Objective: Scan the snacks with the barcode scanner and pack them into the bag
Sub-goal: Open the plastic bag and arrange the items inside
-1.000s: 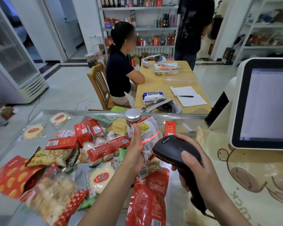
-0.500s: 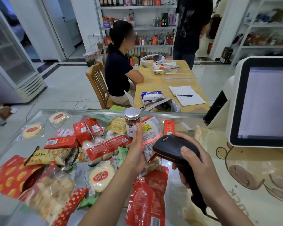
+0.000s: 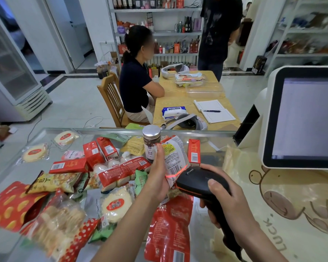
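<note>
My left hand (image 3: pixel 158 178) grips a white snack packet (image 3: pixel 175 157) upright over the glass counter, its barcode side turned to the right. My right hand (image 3: pixel 228 200) grips a black barcode scanner (image 3: pixel 199 179) with its head almost touching the packet. The scanner's red line falls across the packet just under the barcode. A cream bag (image 3: pixel 284 210) with a brown bear drawing lies flat on the counter at the right.
Several snack packs cover the glass counter (image 3: pixel 45 135): red cartons (image 3: pixel 95 156), round cakes (image 3: pixel 34 153), a dark jar (image 3: pixel 151 143), a long red pouch (image 3: pixel 169 227). A white checkout screen (image 3: pixel 307 118) stands at the right. A seated person and a standing person are at a wooden table (image 3: pixel 180 103) behind.
The scanner head has moved in closer to the packet, and the red line has slid down from the packet's middle to below the barcode. The packet stays in my left hand.
</note>
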